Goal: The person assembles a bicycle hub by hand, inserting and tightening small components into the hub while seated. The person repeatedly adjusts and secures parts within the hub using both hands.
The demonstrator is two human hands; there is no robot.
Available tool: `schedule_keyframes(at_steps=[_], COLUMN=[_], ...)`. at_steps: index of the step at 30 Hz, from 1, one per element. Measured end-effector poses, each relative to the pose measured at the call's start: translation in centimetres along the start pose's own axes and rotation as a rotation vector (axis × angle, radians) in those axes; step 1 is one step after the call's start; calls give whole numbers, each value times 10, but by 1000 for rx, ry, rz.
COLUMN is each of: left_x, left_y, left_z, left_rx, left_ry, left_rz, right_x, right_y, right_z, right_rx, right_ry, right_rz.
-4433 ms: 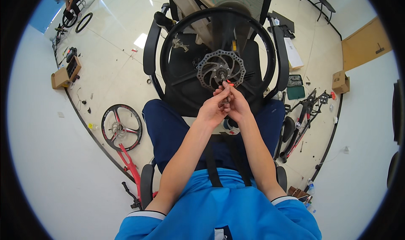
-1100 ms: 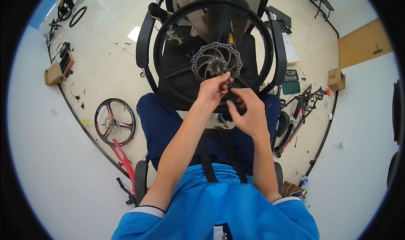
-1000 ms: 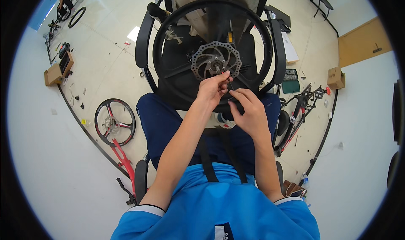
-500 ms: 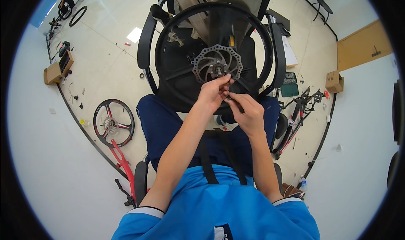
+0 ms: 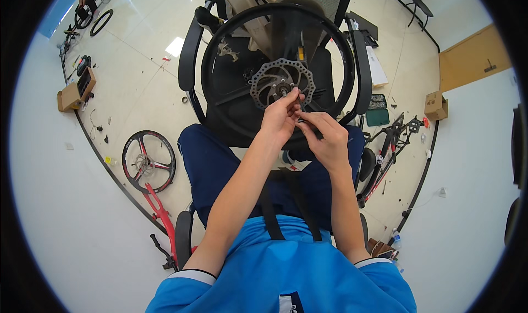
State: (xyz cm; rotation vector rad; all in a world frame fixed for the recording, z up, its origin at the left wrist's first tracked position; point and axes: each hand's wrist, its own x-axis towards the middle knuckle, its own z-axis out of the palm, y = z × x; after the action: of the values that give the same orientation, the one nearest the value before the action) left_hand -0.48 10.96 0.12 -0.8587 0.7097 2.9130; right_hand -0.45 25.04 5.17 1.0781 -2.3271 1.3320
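A black bicycle wheel (image 5: 209, 106) lies flat on the seat of an office chair in front of my knees. At its hub sits a silver disc brake rotor (image 5: 263, 71) with a threaded axle in the middle. My left hand (image 5: 280, 117) is pinched at the rotor's near right edge; what its fingertips hold is too small to name. Just below and to the right, my right hand (image 5: 328, 141) is closed, thumb and finger pinched near the left fingers on a slim dark piece, mostly hidden. Several small bolts (image 5: 249, 73) lie left of the rotor.
Chair armrests (image 5: 188, 57) flank the wheel. A beige frame part (image 5: 242, 10) leans at the back of the seat. On the floor are a spoked wheel with a red fork (image 5: 159, 206) at left, and a bike frame (image 5: 385, 153), a green tool case (image 5: 378, 117) and a cardboard box (image 5: 436, 106) at right.
Both hands have shifted slightly away from me, toward the rotor, and the right hand's pinch sits a little higher. The wheel has barely moved.
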Motion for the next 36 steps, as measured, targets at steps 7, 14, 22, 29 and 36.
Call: schedule_keyframes(at_steps=[7,14,22,29,36], left_x=[4,-18,-14,-7,-33], left_y=[-1,7,-3,-7,-9], left_z=[-1,-2,6,-7,0], left_rx=[-68,-163,-206,-202,-260], left_ry=[14,-209,-47,-177,-253], left_rz=[-13,-151,-146,-151,-123], right_x=[6,0,-1,0,-6], right_y=[-6,-9,-8,-9,-21], right_z=[3,29,44,44,22], right_rx=[92,1205,553,855,706], right_ry=[16,255,339,405,231], right_rz=[122,726,520,672,514])
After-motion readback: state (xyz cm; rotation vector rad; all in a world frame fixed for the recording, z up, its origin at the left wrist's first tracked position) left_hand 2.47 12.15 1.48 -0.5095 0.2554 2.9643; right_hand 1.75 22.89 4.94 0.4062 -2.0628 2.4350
